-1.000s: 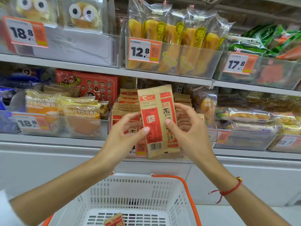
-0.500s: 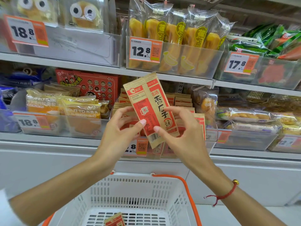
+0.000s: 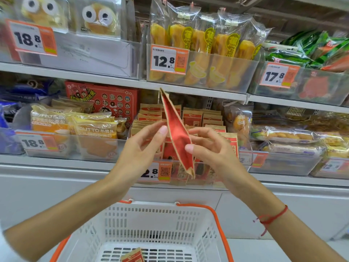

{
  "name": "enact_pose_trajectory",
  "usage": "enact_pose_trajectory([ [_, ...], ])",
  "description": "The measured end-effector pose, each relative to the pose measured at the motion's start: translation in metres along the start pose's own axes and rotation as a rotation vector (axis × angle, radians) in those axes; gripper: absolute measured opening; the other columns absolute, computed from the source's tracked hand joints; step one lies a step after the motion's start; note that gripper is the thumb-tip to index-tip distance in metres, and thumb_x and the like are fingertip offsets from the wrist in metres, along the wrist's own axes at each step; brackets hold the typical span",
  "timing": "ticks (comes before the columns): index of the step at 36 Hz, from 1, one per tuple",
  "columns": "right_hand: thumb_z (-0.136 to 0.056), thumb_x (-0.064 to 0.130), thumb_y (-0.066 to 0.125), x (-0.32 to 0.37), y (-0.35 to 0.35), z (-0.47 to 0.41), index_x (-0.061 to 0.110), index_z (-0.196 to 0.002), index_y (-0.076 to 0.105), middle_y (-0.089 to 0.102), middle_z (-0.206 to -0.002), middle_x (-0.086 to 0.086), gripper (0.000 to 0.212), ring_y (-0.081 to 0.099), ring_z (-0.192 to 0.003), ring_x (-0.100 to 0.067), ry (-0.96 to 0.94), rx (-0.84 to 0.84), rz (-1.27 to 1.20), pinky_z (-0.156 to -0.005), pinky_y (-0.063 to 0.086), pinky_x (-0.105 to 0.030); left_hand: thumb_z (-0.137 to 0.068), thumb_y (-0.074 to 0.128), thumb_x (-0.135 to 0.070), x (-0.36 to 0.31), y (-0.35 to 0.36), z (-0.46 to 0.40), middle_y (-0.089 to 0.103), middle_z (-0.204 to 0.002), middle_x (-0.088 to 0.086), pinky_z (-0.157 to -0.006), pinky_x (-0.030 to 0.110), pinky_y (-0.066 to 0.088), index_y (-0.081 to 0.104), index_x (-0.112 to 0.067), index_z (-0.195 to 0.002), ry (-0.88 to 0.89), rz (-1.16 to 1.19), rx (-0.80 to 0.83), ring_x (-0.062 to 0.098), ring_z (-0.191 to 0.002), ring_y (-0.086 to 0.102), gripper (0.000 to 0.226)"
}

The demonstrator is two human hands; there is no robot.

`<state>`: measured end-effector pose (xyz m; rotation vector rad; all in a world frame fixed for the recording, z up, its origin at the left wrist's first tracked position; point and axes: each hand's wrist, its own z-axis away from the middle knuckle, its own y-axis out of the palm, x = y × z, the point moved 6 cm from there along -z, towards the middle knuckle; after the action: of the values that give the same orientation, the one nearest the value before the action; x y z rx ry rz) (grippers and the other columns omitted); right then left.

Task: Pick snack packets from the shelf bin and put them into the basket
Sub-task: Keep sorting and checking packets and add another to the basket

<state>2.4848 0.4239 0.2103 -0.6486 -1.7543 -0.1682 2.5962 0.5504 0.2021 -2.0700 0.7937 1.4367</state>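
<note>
Here the left hand (image 3: 140,148) and right hand (image 3: 211,146) pinch one red-and-tan snack packet (image 3: 177,135) between fingertips, edge-on to the camera, just in front of the shelf bin (image 3: 188,173) of like packets and well above the white basket (image 3: 143,231), where another packet (image 3: 133,256) already lies. The carry step seems to be in hand; next the packet needs lowering over the basket and both pinches letting go.
</note>
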Motion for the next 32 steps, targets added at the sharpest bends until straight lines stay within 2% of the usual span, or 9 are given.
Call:
enact_pose_trajectory([
  [2, -0.071, 0.032, 0.074, -0.005, 0.002, -0.002, 0.026, -0.108, 0.062, 0.075, -0.102, 0.003, 0.039, 0.07, -0.099, -0.014, 0.087, 0.066, -0.124, -0.088, 0.053, -0.03, -0.073, 0.055, -0.057, 0.002, 0.002, -0.001, 0.064, -0.116, -0.028, -0.094, 0.021, 0.05, 0.055, -0.045, -0.12, -0.025, -0.007, 0.06, -0.013, -0.109, 0.057, 0.048],
  [5, -0.071, 0.037, 0.072, -0.01, 0.005, 0.0, 0.019, -0.115, 0.058, 0.074, -0.105, -0.003, 0.05, 0.071, -0.097, -0.019, 0.203, 0.165, -0.226, -0.083, 0.057, -0.031, -0.076, 0.061, -0.048, 0.006, 0.005, -0.002, 0.064, -0.12, -0.021, -0.081, 0.013, 0.053, 0.052, -0.035, -0.132, -0.085, 0.043, 0.096, -0.009, -0.108, 0.06, 0.058],
  [8, -0.063, 0.056, 0.08, -0.012, 0.008, 0.005, 0.017, -0.128, 0.054, 0.068, -0.12, -0.011, 0.081, 0.066, -0.109, -0.029, 0.267, 0.259, -0.27, -0.09, 0.056, -0.041, -0.083, 0.068, -0.031, 0.012, -0.001, -0.001, 0.072, -0.106, -0.014, -0.072, 0.014, 0.056, 0.057, -0.031, -0.123, -0.137, 0.117, 0.022, 0.0, -0.099, 0.068, 0.041],
  [12, -0.087, 0.051, 0.058, -0.009, 0.003, 0.007, 0.017, -0.125, 0.061, 0.071, -0.114, -0.011, 0.05, 0.069, -0.104, -0.029, 0.293, 0.212, -0.213, -0.091, 0.055, -0.047, -0.079, 0.073, -0.027, 0.017, -0.013, -0.002, 0.076, -0.094, -0.009, -0.068, 0.017, 0.057, 0.064, -0.025, -0.112, -0.147, 0.159, -0.088, 0.007, -0.088, 0.072, 0.034],
  [14, -0.084, 0.046, 0.058, -0.012, -0.005, 0.003, 0.018, -0.116, 0.069, 0.073, -0.108, -0.01, 0.044, 0.069, -0.101, -0.028, 0.272, 0.111, -0.153, -0.098, 0.049, -0.054, -0.075, 0.074, -0.029, 0.015, -0.016, -0.003, 0.076, -0.091, -0.008, -0.069, 0.017, 0.056, 0.064, -0.026, -0.108, -0.129, 0.159, -0.123, 0.007, -0.086, 0.072, 0.034],
  [16, -0.083, 0.042, 0.057, -0.012, -0.009, 0.001, 0.021, -0.109, 0.073, 0.075, -0.101, -0.006, 0.038, 0.071, -0.096, -0.023, 0.241, 0.018, -0.105, -0.095, 0.051, -0.049, -0.07, 0.075, -0.032, 0.014, -0.017, -0.004, 0.076, -0.09, -0.008, -0.075, 0.022, 0.056, 0.064, -0.025, -0.107, -0.109, 0.152, -0.14, 0.008, -0.086, 0.072, 0.039],
  [21, -0.089, 0.038, 0.056, -0.007, -0.015, 0.0, 0.024, -0.109, 0.072, 0.077, -0.092, 0.003, 0.03, 0.072, -0.085, -0.009, 0.119, -0.133, -0.032, -0.07, 0.053, -0.018, -0.062, 0.077, -0.037, 0.012, -0.018, -0.003, 0.076, -0.09, -0.006, -0.085, 0.033, 0.055, 0.062, -0.027, -0.104, -0.062, 0.114, -0.181, 0.009, -0.087, 0.072, 0.045],
  [26, -0.069, 0.05, 0.067, -0.001, -0.015, 0.001, 0.036, -0.11, 0.067, 0.074, -0.101, 0.014, 0.043, 0.069, -0.094, -0.004, -0.025, -0.182, 0.155, -0.081, 0.056, -0.025, -0.062, 0.076, -0.038, 0.01, -0.015, -0.002, 0.075, -0.087, -0.01, -0.081, 0.029, 0.055, 0.061, -0.028, -0.101, -0.02, 0.085, -0.196, 0.006, -0.084, 0.071, 0.043],
  [32, -0.074, 0.044, 0.066, 0.009, -0.018, 0.002, 0.034, -0.11, 0.066, 0.074, -0.101, 0.014, 0.037, 0.069, -0.093, -0.003, -0.127, -0.235, 0.13, -0.079, 0.055, -0.02, -0.08, 0.073, -0.031, 0.001, -0.012, -0.007, 0.073, -0.095, -0.012, -0.072, 0.021, 0.056, 0.062, -0.031, -0.103, 0.029, 0.056, -0.158, 0.001, -0.089, 0.069, 0.026],
])
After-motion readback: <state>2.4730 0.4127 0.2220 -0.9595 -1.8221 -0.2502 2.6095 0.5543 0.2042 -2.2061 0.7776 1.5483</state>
